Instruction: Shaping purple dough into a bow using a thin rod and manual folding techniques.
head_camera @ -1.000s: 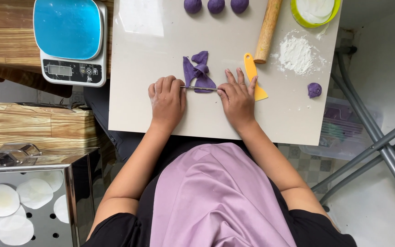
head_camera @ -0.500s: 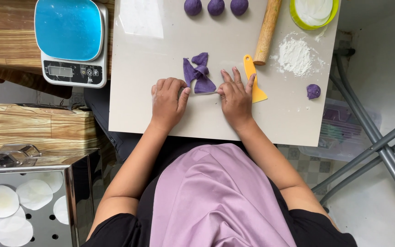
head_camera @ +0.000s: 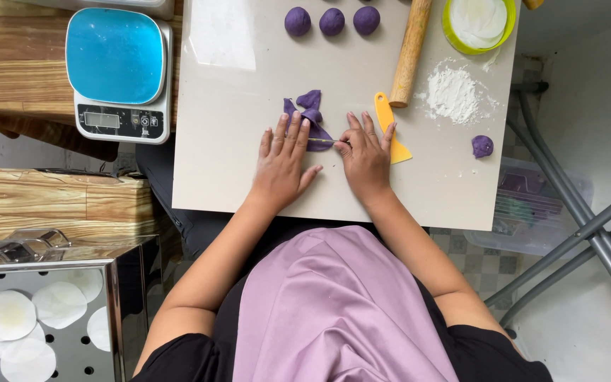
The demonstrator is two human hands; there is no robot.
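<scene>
A folded piece of purple dough (head_camera: 310,113) lies on the beige board (head_camera: 235,141). My left hand (head_camera: 283,164) rests flat with its fingertips on the dough's lower left part. My right hand (head_camera: 365,157) pinches a thin stick (head_camera: 322,141) that lies across the dough's lower edge, running left toward my left fingers. A yellow plastic scraper (head_camera: 391,126) lies just right of my right hand, partly under its fingers.
Three purple dough balls (head_camera: 332,21) sit at the board's far edge. A wooden rolling pin (head_camera: 411,49), a flour pile (head_camera: 452,92), a small purple dough bit (head_camera: 482,146) and a green-rimmed bowl (head_camera: 479,21) are to the right. A blue kitchen scale (head_camera: 116,71) and a steel steamer tray (head_camera: 44,318) stand left.
Both hands stay on the dough. My left hand has slid slightly down and left, and the stick now shows more clearly between the two hands.
</scene>
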